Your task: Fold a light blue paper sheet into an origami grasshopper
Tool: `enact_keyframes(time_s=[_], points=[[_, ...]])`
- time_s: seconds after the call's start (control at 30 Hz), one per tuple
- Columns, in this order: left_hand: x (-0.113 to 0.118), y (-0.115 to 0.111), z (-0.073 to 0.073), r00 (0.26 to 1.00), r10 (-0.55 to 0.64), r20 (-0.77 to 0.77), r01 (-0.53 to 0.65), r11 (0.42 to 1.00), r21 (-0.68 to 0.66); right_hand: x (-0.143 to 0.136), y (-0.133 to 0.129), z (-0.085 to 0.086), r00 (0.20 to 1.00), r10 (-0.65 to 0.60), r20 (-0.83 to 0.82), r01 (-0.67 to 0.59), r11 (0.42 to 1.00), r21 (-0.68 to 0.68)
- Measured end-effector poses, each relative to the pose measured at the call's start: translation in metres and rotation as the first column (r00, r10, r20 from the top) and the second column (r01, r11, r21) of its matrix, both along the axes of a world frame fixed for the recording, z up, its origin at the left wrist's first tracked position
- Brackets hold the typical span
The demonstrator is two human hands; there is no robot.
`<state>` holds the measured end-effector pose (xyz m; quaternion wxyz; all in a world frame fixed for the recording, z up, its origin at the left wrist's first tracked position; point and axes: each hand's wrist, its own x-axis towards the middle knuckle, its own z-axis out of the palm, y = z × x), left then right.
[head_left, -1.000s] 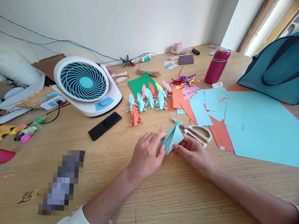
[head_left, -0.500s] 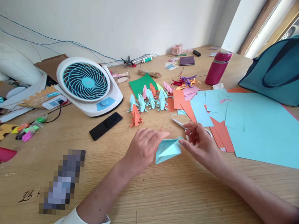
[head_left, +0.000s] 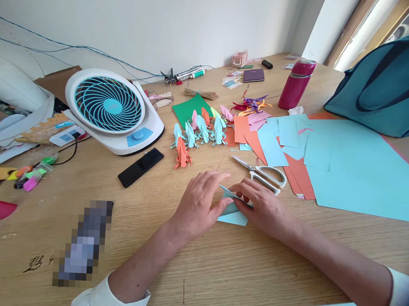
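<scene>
Light-blue folded paper (head_left: 233, 218) between left hand (head_left: 198, 201) and right hand (head_left: 267, 208).

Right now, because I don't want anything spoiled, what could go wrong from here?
Both the left hand and right hand hold the light-blue paper; an uneven pull might tear or miscrease it.
The scissors lie just beyond the right hand, so its knuckles could knock them.
A forward sweep of the left hand might topple the orange paper figure.
</scene>
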<state>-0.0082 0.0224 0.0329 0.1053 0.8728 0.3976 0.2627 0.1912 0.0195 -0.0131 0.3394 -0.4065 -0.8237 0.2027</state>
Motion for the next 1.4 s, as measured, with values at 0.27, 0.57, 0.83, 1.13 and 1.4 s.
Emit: enact_keyframes(time_s=[0.27, 0.57, 0.83, 1.13, 1.4], points=[[0.003, -0.026, -0.028, 0.975, 0.22, 0.025, -0.215, 0.967, -0.136, -0.001, -0.002, 0.001, 0.998, -0.045, 0.04, 0.049, 0.993, -0.106], [0.0, -0.04, -0.052, 0.988, -0.077, -0.132, 0.084, 0.995, 0.05, 0.0, 0.002, 0.003, 0.994, -0.093, 0.058, 0.101, 0.983, -0.154], [0.008, -0.038, -0.052, 0.997, 0.074, 0.008, -0.072, 0.987, -0.146, 0.001, 0.005, 0.005, 0.987, -0.145, -0.065, 0.128, 0.966, -0.223], [0.011, -0.029, -0.055, 0.982, 0.18, 0.062, -0.161, 0.961, -0.226, 0.006, 0.005, 0.01, 0.985, -0.132, -0.114, 0.096, 0.956, -0.278], [0.01, -0.026, -0.045, 0.959, 0.272, 0.078, -0.253, 0.947, -0.201, 0.005, 0.006, 0.01, 0.974, -0.141, -0.179, 0.061, 0.919, -0.388]])
